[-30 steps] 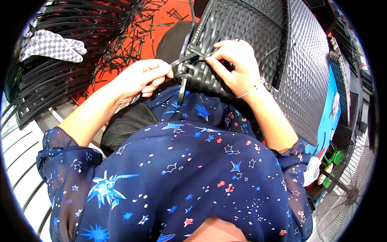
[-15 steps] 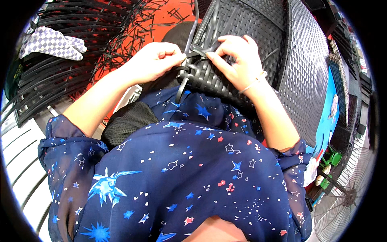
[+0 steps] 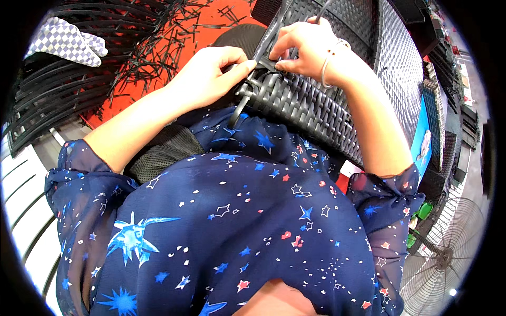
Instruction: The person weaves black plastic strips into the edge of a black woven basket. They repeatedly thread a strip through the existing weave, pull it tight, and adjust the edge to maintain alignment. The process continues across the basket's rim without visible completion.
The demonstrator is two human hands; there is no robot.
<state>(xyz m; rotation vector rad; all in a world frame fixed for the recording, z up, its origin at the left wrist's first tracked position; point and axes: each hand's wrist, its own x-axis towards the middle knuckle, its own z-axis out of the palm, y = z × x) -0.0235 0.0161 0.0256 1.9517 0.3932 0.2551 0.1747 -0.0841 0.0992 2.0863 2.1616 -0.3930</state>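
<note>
A black woven wicker piece rests at my lap, its braided corner turned toward me. At that corner, my left hand is closed, thumb and forefinger pressed together on a flat black plastic strip beside the frame edge. My right hand lies over the top of the weave with bent fingers, gripping a black strip whose length rises behind the knuckles. Its fingertips touch the strips at the corner. Another loose strip end hangs down from the corner toward my lap. My fingers partly hide the crossing strips.
Long black strips are heaped at the left, with a checked cloth glove on them. Short black offcuts litter a red surface. A lighter-lit woven panel stands to the right. A round fan is at the lower right.
My right hand has shifted up and turned over, now with a strip rising behind it. My left hand has moved slightly right, nearer the woven corner. The view has tilted a little.
</note>
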